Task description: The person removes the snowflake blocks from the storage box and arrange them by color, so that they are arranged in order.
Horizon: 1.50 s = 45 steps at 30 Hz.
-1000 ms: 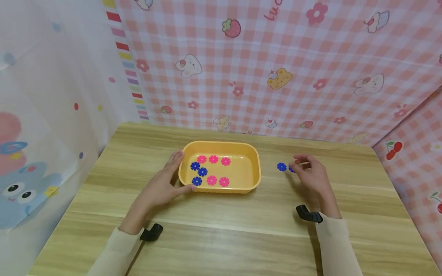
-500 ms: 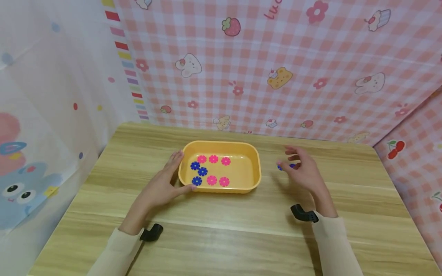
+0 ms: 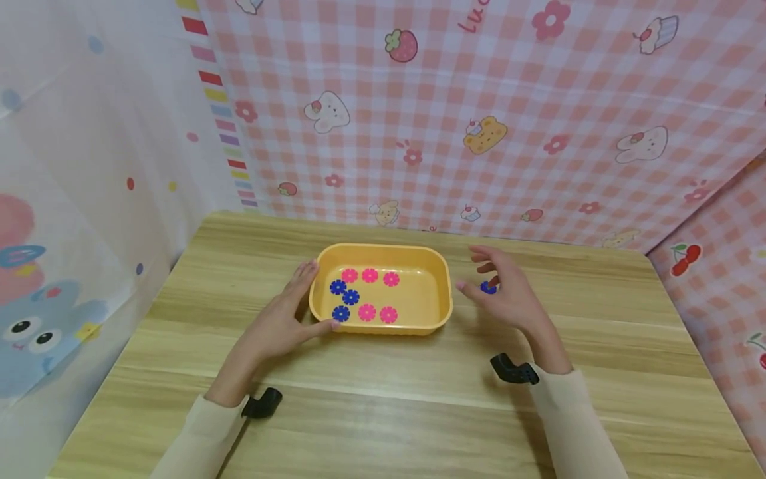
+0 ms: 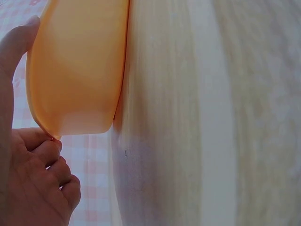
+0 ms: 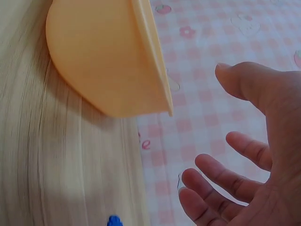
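Observation:
A yellow plastic tray (image 3: 421, 329) stands on the table and holds several pink and blue notched snowflake discs. The pink discs (image 3: 367, 312) lie in a back and a front group, with three blue discs (image 3: 341, 313) at the left. My left hand (image 3: 281, 322) grips the tray's left end, thumb at the front rim and fingers at the back corner. To the right of the tray, my right hand (image 3: 509, 293) hovers with fingers spread and nothing between them. Partly behind its fingers, a blue disc (image 3: 488, 287) lies on the table.
The wood-grain table (image 3: 371, 412) ends at a pink checked cloth (image 3: 371, 159) behind it. A white patterned cloth (image 3: 90, 166) hangs at the left. Black wrist-worn cameras, the left one (image 3: 262, 403) and the right one (image 3: 514, 369), sit at the sleeves.
My right hand has moved left toward the tray, passing over the two blue discs on the table; one is now out of sight behind it. My left hand and the tray stay put.

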Motion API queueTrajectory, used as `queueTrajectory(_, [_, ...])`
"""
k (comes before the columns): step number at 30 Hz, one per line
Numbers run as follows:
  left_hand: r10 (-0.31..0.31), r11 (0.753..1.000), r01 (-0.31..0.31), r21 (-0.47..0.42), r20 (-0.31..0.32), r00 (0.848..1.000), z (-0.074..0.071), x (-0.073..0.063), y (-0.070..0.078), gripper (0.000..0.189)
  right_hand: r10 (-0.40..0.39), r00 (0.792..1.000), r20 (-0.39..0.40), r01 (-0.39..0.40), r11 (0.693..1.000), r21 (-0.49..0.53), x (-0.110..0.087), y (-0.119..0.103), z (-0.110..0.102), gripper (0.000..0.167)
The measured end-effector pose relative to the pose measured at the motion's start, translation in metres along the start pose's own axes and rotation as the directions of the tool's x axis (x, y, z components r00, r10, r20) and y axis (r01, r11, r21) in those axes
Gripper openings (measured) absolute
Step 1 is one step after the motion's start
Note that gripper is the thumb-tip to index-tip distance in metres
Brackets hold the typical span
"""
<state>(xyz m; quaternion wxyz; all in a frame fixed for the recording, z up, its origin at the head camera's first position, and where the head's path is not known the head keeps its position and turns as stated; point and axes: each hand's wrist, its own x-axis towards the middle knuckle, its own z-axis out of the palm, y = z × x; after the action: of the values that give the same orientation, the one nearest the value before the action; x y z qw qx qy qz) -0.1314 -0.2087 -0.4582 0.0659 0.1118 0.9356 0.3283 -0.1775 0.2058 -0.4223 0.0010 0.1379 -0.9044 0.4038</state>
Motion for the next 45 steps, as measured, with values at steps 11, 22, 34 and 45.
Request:
queueTrajectory(11, [0.009, 1.000, -0.009, -0.004, 0.004, 1.000, -0.001, 0.001, -0.001, 0.120, -0.044, 0.996, 0.077, 0.045, 0.999, -0.015, 0.011, -0.030, 0.014, 0.078])
queueTrajectory(22, [0.013, 1.000, -0.013, -0.005, 0.009, 1.000, -0.001, 0.000, 0.000, 0.120, -0.101, 0.983, 0.154, 0.108, 0.993, -0.042, 0.018, -0.054, 0.034, 0.080])
queueTrajectory(34, [0.018, 1.000, -0.018, -0.006, 0.009, 1.000, -0.001, 0.001, 0.000, 0.121, -0.117, 0.964, 0.241, 0.124, 0.992, -0.016, 0.027, -0.067, 0.056, 0.083])
queueTrajectory(45, [0.035, 0.999, -0.035, -0.007, -0.002, 0.999, 0.000, 0.001, -0.002, 0.119, -0.099, 0.945, 0.310, 0.105, 0.994, -0.002, 0.035, -0.073, 0.078, 0.082])
